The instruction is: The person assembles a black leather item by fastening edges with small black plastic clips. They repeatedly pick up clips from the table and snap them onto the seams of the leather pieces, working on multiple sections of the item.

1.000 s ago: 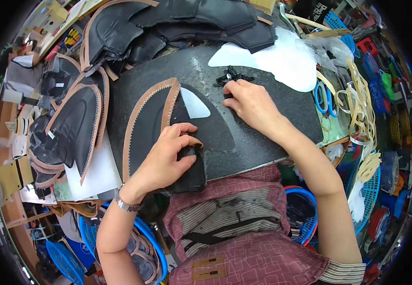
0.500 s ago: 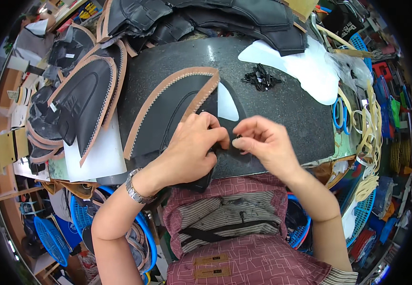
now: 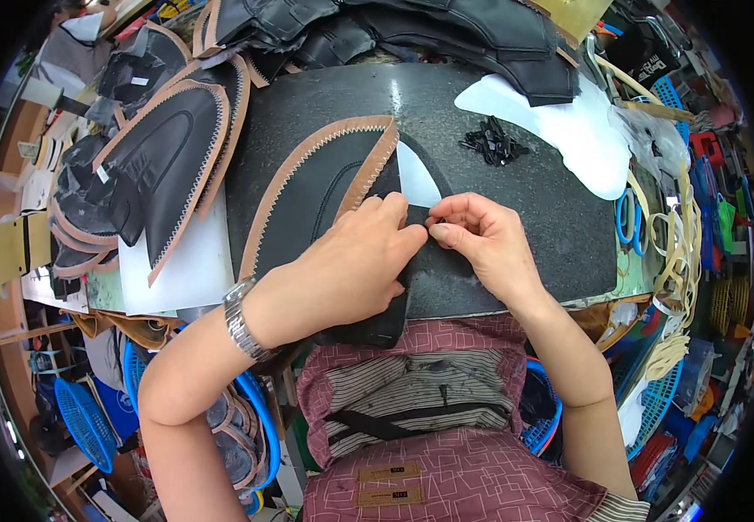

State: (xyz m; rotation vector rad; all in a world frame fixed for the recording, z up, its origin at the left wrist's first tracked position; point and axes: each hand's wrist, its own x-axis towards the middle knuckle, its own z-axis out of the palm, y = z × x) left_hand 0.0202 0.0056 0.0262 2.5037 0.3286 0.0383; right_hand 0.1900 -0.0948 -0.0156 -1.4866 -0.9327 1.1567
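Fingers: right hand [image 3: 497,250] pinches tiny dark piece [image 3: 441,223]; left hand [image 3: 366,250] curls, grip unclear.
Brown-trimmed black leather panel [image 3: 307,178]: near black worktop's [image 3: 551,235] front edge.
Dark piece: seemingly being fitted; next calls for steady alignment.

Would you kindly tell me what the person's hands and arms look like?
The left hand and right hand are ungloved, the forearms bare. A silver metal link band circles the left wrist; a striped cuff ends the burgundy, line-patterned right sleeve.
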